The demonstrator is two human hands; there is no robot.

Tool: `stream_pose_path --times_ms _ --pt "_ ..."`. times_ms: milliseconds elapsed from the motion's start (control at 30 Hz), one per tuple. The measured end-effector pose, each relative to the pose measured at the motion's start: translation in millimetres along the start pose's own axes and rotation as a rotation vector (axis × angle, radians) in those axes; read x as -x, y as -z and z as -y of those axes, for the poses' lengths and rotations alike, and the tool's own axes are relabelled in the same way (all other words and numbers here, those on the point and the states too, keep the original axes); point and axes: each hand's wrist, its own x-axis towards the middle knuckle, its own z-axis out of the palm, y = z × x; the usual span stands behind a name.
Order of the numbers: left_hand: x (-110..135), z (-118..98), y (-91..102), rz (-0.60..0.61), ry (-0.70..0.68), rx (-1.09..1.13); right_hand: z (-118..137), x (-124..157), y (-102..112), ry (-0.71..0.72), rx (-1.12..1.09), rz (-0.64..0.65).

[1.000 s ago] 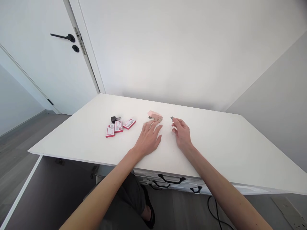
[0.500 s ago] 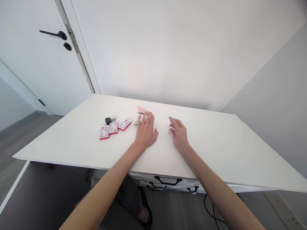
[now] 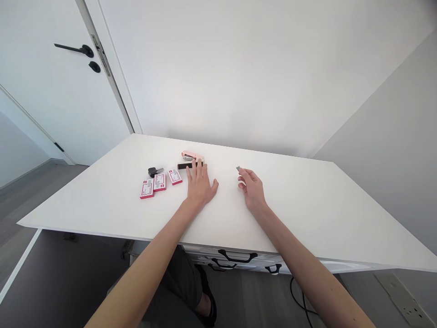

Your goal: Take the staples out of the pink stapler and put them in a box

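Observation:
My left hand (image 3: 200, 184) lies flat on the white table (image 3: 307, 214) with fingers stretched out, its fingertips on a pink stapler (image 3: 190, 159) whose top is hinged open above its dark base. My right hand (image 3: 251, 187) rests a little to the right, fingers curled, pinching a small grey strip of staples (image 3: 238, 169) between thumb and forefinger. Three red-and-white staple boxes (image 3: 159, 182) lie left of the stapler, one of them close to my left hand.
A black key (image 3: 154, 171) lies behind the boxes. A white door with a black handle (image 3: 73, 48) stands at the far left. Drawers with black handles (image 3: 235, 257) sit under the table's front edge, and a black cable (image 3: 300, 298) runs on the floor.
My left hand has slid the stapler leftwards, toward the staple boxes. My right hand has stayed nearly where it was with the staple strip.

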Motion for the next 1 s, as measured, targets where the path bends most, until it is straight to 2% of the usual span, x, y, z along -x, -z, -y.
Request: stream_pose_path --times_ms 200,433,567,667,767,900,1000 --pt "6.0 4.9 19.3 -0.102 -0.039 -0.069 1.1 0.3 0.4 0.006 -0.003 0.034" --pt "28.7 32.5 47.1 -0.206 0.103 -0.168 0.2 0.5 0.2 -0.012 -0.013 0.053" --pt "43.0 31.4 54.3 -0.135 0.112 -0.330 2.1 2.9 -1.2 -0.027 -0.004 0.070" --pt "47.1 27.4 58.5 -0.058 -0.013 -0.325 3.8 4.5 -2.2 -0.039 0.003 0.077" --pt "46.4 26.7 61.4 -0.051 -0.112 -0.274 4.5 5.5 -3.0 -0.042 0.026 0.098" --pt "44.5 30.2 61.1 -0.105 0.028 -0.251 3.6 5.9 -3.7 -0.017 0.065 0.153" --pt "45.1 33.4 60.3 -0.055 0.064 -0.153 2.9 6.3 -4.4 -0.023 0.106 0.214"
